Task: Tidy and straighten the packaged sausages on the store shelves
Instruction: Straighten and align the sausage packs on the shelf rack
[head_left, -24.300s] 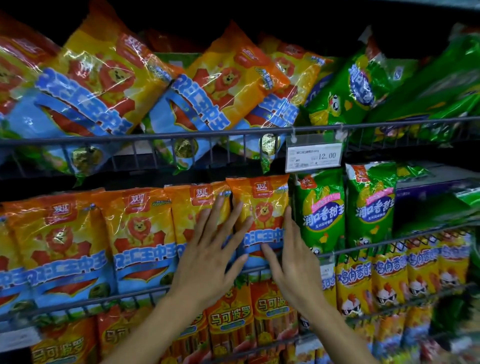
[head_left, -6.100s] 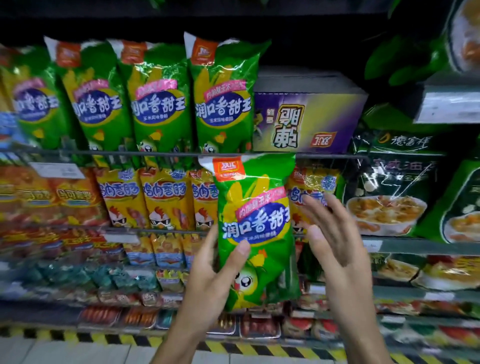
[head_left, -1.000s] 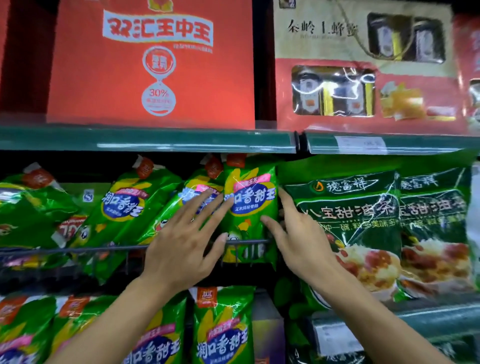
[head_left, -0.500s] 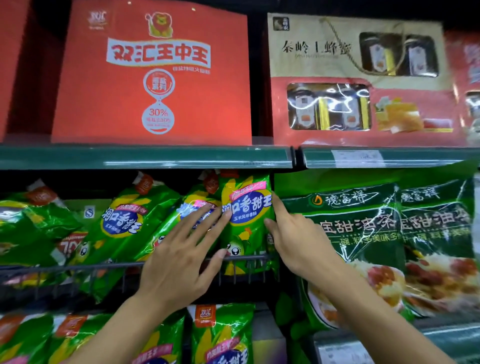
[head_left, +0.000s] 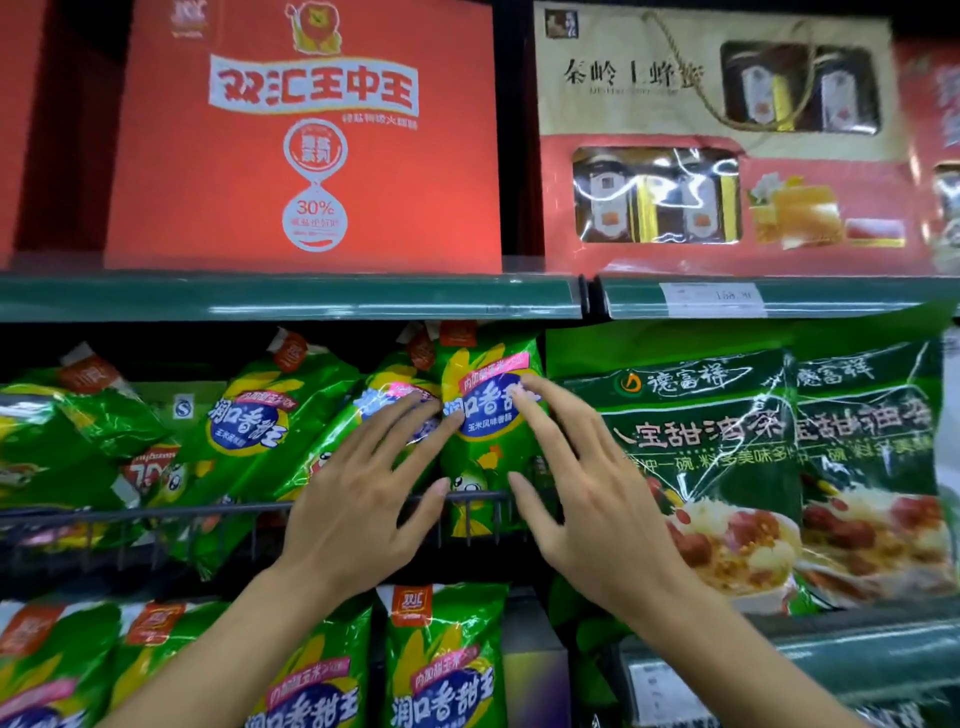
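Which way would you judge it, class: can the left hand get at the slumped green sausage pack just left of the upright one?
Probably yes. The left hand already lies flat over that slumped pack, nothing between them; only the wire rail guards its bottom edge.

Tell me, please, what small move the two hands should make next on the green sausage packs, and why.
Probably slide the left hand onto the leaning pack and tip it upright. The upright pack under the right hand already stands straight behind the wire rail, while the packs left of it lean to the right and overlap.
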